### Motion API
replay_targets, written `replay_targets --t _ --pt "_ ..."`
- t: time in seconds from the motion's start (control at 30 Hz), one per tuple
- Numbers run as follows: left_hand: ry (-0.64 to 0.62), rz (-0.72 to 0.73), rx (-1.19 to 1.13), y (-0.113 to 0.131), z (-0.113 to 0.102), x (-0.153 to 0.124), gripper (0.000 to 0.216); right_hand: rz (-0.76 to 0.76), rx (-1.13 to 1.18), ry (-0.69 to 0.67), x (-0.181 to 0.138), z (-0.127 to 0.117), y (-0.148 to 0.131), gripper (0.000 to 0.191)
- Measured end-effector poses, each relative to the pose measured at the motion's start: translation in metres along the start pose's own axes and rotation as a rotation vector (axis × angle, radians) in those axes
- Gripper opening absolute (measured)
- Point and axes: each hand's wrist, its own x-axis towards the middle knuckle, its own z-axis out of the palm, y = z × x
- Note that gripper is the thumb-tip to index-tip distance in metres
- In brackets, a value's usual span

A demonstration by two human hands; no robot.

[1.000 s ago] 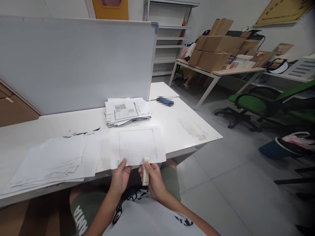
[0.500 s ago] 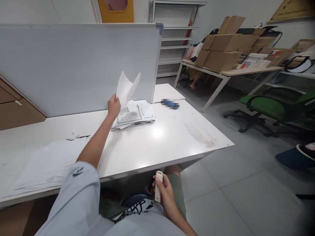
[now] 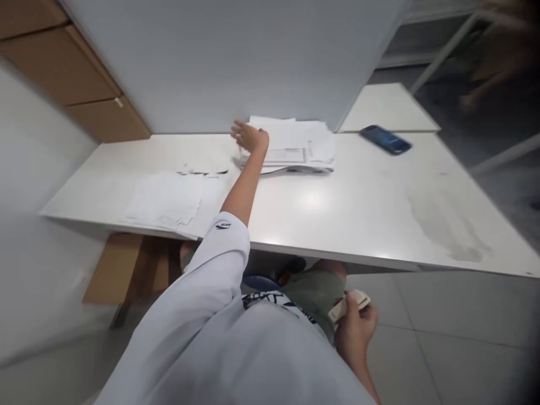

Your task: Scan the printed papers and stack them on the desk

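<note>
My left hand point(image 3: 250, 136) reaches over the left edge of a stack of papers point(image 3: 295, 138), its fingers spread and pointing left, slightly blurred. No sheet is gripped in it. White sheets lie loosely on top of the stack, and part of a printed page shows at its front. Low on the right, by my thigh, my right hand point(image 3: 356, 329) is closed round a slim beige bar-shaped object point(image 3: 349, 305) with rounded ends; its exact kind is not clear.
A flatter spread of white papers point(image 3: 169, 197) lies on the left of the white table point(image 3: 337, 219), with dark scraps behind it. A phone point(image 3: 385, 139) rests at the right. The whiteboard point(image 3: 253, 62) stands along the back, cardboard boxes point(image 3: 101, 115) at the left.
My left hand has let go of the raised white sheet, and its fingers have opened. The view has turned downward and left. My right hand has tilted the beige object.
</note>
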Motion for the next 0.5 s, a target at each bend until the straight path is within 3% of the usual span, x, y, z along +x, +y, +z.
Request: replay_targets --t 0.07,0.13,0.2,0.27,0.3,0.37,0.5 --pt "0.004 0.197 0.023 -0.034 -0.043 -0.003 0.06 -0.019 0.017 -0.016 0.0 0.013 -0.008 0.055" --pt "-0.067 0.36 0.099 -0.075 -0.106 -0.024 0.045 0.031 -0.008 -0.143 -0.002 0.029 -0.014 0.065" --pt "-0.131 0.329 0.357 -0.118 -0.169 -0.059 0.041 0.134 -0.065 -0.355 -0.009 0.046 -0.02 0.068" --pt "-0.061 0.123 0.647 -0.156 -0.215 -0.095 0.054 0.189 -0.112 -0.558 -0.024 0.064 -0.027 0.066" --pt "-0.023 0.019 0.724 -0.171 -0.228 -0.111 0.059 0.182 -0.131 -0.648 -0.035 0.074 -0.032 0.063" --pt "0.029 -0.031 0.786 -0.186 -0.239 -0.13 0.053 0.108 -0.178 -0.863 -0.062 0.095 -0.045 0.054" --pt "0.09 -0.032 0.645 -0.18 -0.246 -0.118 0.029 -0.169 -0.244 -1.453 -0.105 0.128 -0.08 0.051"
